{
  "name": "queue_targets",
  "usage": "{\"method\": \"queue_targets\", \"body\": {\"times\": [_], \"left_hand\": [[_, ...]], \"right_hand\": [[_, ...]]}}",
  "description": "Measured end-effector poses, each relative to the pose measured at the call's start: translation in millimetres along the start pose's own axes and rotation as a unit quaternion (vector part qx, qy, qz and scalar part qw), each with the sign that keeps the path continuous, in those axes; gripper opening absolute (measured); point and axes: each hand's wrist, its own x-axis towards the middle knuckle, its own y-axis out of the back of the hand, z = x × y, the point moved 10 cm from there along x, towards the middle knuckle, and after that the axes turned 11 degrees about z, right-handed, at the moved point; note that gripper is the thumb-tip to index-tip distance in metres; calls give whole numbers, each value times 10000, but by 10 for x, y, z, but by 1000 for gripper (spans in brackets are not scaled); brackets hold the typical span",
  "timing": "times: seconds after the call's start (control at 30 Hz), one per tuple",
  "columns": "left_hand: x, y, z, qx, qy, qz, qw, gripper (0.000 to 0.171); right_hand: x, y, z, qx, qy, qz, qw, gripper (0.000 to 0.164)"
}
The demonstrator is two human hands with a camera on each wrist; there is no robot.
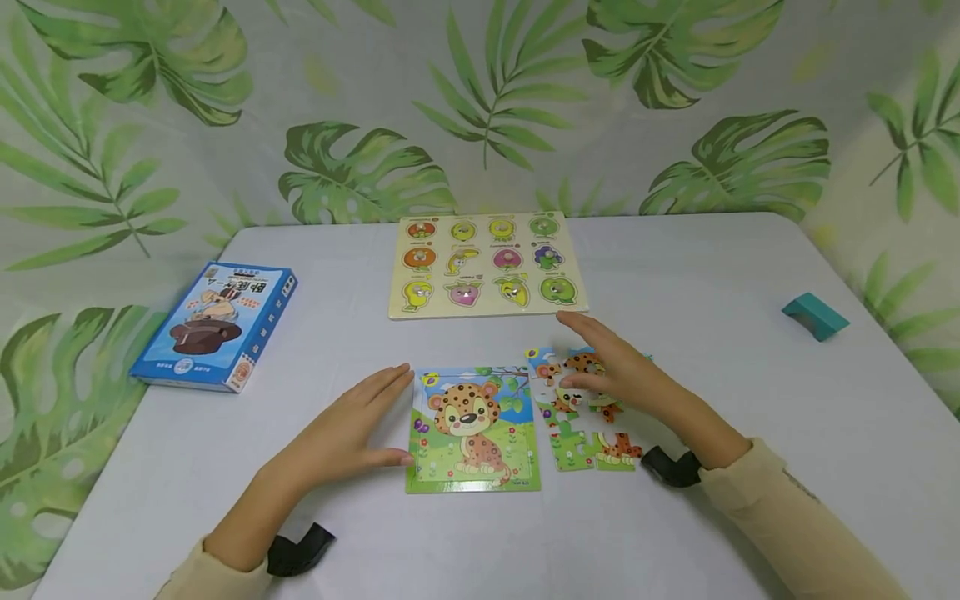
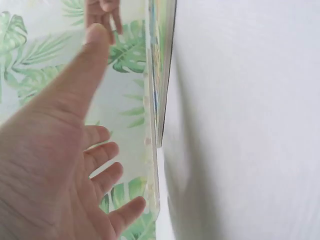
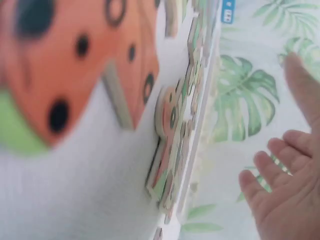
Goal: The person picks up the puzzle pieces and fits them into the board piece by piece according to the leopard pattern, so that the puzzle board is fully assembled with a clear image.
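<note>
A square leopard puzzle board [image 1: 471, 433] lies on the white table in the head view, its picture whole. At its left edge is my left hand [image 1: 341, 433], fingers extended and thumb apart, with nothing in its grasp. Loose leopard puzzle pieces [image 1: 573, 450] lie just right of the board, several of them separated by gaps. Over these pieces hovers my right hand [image 1: 626, 371], thumb and fingers spread, partly hiding them. The right wrist view shows a spotted orange piece [image 3: 135, 65] close up and the empty palm [image 3: 295, 190] beyond the pieces.
Behind the puzzle lies a wooden fruit peg board [image 1: 487, 267] with round knobs. A blue game box [image 1: 217, 325] sits at the left, and a teal arched block [image 1: 816, 317] near the right edge. Leaf-patterned cloth [image 1: 487, 108] hangs at the back.
</note>
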Motion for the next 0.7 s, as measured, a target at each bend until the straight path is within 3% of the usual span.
{"method": "queue_targets", "body": {"times": [0.23,0.53,0.7], "left_hand": [[-15,-139,-72,-382,182,-102,9991,94],[-26,-240,-98,-362,81,-121,9992,86],[-30,-247,-106,-376,69,-108,9992,85]], "right_hand": [[13,-141,157,183,-250,-231,9993,70],[21,-256,329,218,-436,-456,9978,59],[40,-315,341,102,-238,-528,9983,50]]}}
